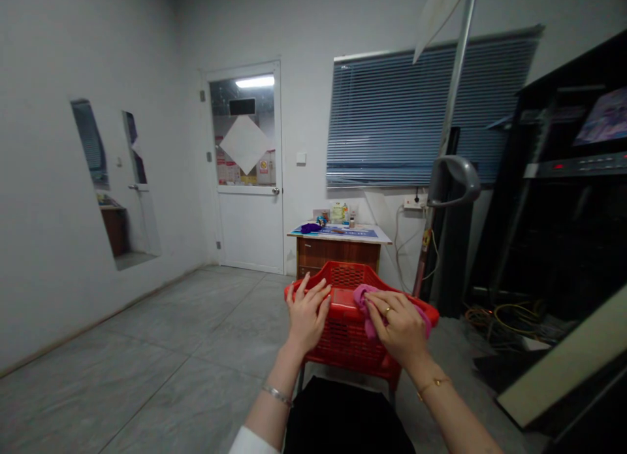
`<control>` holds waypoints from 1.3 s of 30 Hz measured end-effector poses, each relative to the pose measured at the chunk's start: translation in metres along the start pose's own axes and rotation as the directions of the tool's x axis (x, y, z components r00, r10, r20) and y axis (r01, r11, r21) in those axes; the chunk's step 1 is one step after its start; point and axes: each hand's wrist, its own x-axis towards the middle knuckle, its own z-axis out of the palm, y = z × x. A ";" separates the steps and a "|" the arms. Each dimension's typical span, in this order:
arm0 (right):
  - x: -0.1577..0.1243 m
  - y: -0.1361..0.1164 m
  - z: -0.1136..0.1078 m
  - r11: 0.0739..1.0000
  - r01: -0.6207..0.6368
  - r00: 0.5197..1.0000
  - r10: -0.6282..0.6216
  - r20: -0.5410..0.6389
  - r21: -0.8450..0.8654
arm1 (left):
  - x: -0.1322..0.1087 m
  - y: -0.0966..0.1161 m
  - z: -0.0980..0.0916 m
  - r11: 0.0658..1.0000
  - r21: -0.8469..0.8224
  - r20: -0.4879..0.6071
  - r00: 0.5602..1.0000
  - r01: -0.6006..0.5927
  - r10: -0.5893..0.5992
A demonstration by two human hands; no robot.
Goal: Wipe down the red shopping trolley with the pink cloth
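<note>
A red plastic shopping cart (pixel 343 341) with a lattice basket stands right in front of me. My left hand (pixel 307 312) rests on the left part of its rim and handle, fingers spread, holding nothing. On the right part of the handle, my right hand (pixel 399 324) grips a pink cloth (pixel 364 300), pressed against the red plastic. Some of the cloth hangs below the fingers, and another part shows to the right of the hand.
Beyond the cart is a wooden desk (pixel 337 251) with a purple cloth (pixel 311 228) and small items. A white door (pixel 252 232) is behind left. A metal pole (pixel 453 88), cables and a dark rack (pixel 563 232) stand right.
</note>
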 end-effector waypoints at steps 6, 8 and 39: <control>-0.011 0.029 -0.015 0.992 -0.089 0.995 0.083 -0.058 -0.092 | 0.000 0.004 0.004 1.000 0.003 -0.033 0.999 0.002 -0.002; -0.007 0.017 -0.010 0.992 -0.094 0.993 0.087 -0.082 -0.087 | 0.000 0.006 0.005 1.000 0.006 -0.046 0.999 0.005 -0.005; 0.000 -0.001 -0.002 1.000 -0.007 1.000 0.007 -0.014 0.010 | 0.000 -0.003 -0.001 0.999 -0.034 -0.004 1.000 0.000 0.000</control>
